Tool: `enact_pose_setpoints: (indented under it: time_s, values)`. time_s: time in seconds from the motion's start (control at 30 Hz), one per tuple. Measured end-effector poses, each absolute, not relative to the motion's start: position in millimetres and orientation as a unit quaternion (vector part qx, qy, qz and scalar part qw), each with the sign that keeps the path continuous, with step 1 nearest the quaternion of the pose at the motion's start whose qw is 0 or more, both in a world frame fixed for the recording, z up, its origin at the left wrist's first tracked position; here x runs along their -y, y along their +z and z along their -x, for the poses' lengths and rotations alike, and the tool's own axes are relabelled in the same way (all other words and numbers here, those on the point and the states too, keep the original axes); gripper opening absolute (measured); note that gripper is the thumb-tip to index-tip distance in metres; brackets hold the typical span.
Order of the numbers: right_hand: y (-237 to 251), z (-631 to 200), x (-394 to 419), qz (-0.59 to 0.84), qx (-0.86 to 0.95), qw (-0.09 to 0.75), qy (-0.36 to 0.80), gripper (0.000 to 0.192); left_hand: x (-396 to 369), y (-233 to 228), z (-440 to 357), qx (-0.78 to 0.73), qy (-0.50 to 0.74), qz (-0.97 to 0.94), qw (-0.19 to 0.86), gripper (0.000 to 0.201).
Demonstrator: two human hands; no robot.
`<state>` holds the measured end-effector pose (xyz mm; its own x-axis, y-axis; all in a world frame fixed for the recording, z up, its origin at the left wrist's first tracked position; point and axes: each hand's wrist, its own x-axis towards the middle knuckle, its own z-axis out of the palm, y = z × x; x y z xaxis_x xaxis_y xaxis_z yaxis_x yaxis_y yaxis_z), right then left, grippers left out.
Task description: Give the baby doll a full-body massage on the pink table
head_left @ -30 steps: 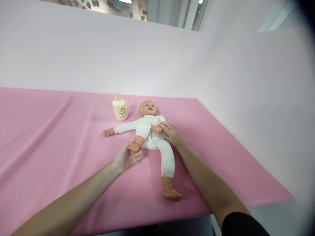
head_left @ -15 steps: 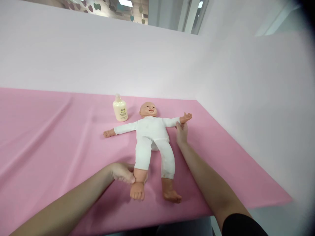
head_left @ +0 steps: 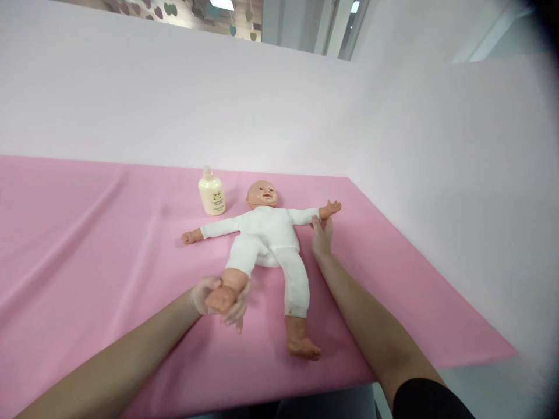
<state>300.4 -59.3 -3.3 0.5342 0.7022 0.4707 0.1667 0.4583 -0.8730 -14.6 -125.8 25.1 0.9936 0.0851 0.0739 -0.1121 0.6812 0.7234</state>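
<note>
a baby doll (head_left: pixel 275 227) in a white suit lies on its back on the pink-covered surface (head_left: pixel 109 262), its head (head_left: pixel 262 193) at the far end and its feet toward the person. the left grip (head_left: pixel 231 312), a bare hand, is clasped around the doll's near-left lower leg (head_left: pixel 236 278), which is lifted and angled out to the left, the bare foot pointing at the person and hiding part of the palm. the right grip (head_left: pixel 322 237) is grasping the doll's forearm at the end of the white sleeve (head_left: pixel 305 216), that arm stretched out to the right with its small fingers spread. the doll's other arm (head_left: pixel 220 227) reaches out to the left, and its other leg (head_left: pixel 297 285) lies straight toward the near edge. a cream-coloured bottle (head_left: pixel 212 196) stands upright left of the head, apart from it, with a white wall (head_left: pixel 174 99) behind.
</note>
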Motion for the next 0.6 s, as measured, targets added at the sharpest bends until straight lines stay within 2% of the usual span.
enact_pose_setpoints:
  time_s: [0.07, 0.2, 0.37, 0.6]
  values:
    - [2.1, -292.0, 63.5, 0.489, 0.482, 0.710, 0.153, 0.052, 122.2, 28.0, 13.6, 0.025, 0.122, -0.350, 0.928, 0.040]
    - [4.4, -279.2, 71.8, 0.491, 0.603, 0.627, 0.057, 0.046, 119.0, 37.6, 8.9, -0.077, 0.216, -0.305, 0.924, 0.036]
    - [5.4, -273.9, 77.7, 0.461, 0.708, 0.525, -0.106, 0.036, 118.5, 36.2, 0.6, -0.148, 0.250, -0.288, 0.912, 0.036]
    - [13.3, -273.3, 79.8, 0.426, 0.797, 0.408, -0.132, 0.033, 117.1, 25.2, -7.2, -0.155, 0.246, -0.295, 0.910, 0.037]
